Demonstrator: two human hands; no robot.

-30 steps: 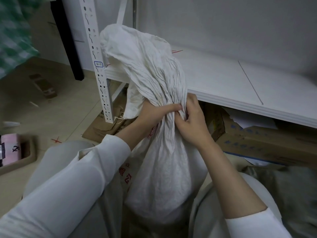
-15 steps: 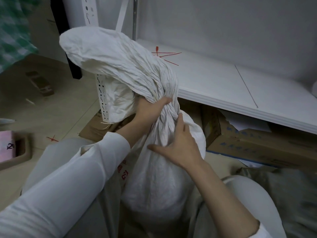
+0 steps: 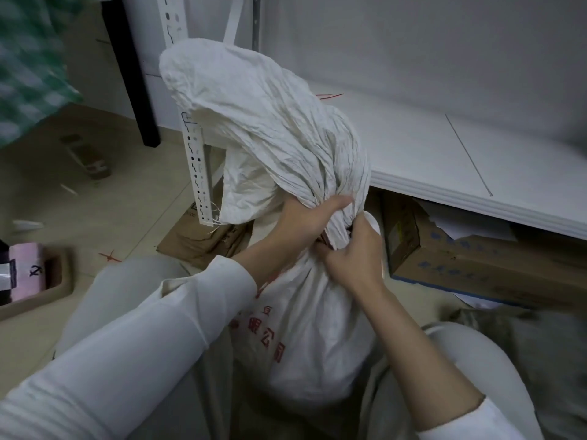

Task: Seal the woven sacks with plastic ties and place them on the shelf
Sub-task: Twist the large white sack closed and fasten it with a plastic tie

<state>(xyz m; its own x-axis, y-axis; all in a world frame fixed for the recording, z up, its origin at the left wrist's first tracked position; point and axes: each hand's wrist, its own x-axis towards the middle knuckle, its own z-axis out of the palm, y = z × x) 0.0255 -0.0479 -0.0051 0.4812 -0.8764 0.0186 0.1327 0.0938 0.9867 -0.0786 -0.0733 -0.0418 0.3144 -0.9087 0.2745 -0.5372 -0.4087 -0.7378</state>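
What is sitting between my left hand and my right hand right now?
In the head view, the bunched neck of the white woven sack: the left hand grips it, and the right hand pinches it just below.

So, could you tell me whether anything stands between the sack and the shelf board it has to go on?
Nothing visible blocks it. The shelf board lies just behind the sack. Only a few red ties lie near the board's back left, and the perforated upright stands left of the sack, off the path.
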